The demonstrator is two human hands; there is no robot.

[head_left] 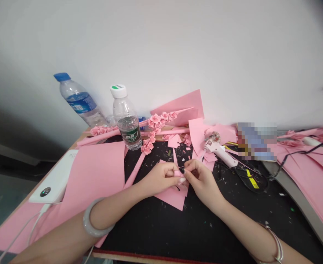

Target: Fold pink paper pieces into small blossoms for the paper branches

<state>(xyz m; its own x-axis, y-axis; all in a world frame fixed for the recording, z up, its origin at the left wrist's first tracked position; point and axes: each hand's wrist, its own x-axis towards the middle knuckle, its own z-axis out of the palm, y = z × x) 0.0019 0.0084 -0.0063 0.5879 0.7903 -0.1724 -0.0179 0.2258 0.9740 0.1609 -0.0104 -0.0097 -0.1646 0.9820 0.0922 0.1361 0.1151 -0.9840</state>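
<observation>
Near the middle of the black mat (161,227), my left hand (165,178) pinches a small folded piece of pink paper (178,173) between thumb and fingers. My right hand (198,176) meets it there, its thumb and forefinger closed on the same piece's right side. Pink sheets (175,200) lie beneath both hands. Behind them are loose pink scraps (174,140) and a pink stem with folded paper flowers (147,146). A pale pink glue gun (221,154) rests to the right, behind my right hand.
Two bottles, one white-capped (127,124) and one blue-capped (80,101), stand at the back left. A white power bank (54,179) with a cable lies beside pink sheets (98,168). More pink paper (309,172) and dark-framed glasses (301,152) are at the right. A wall rises behind.
</observation>
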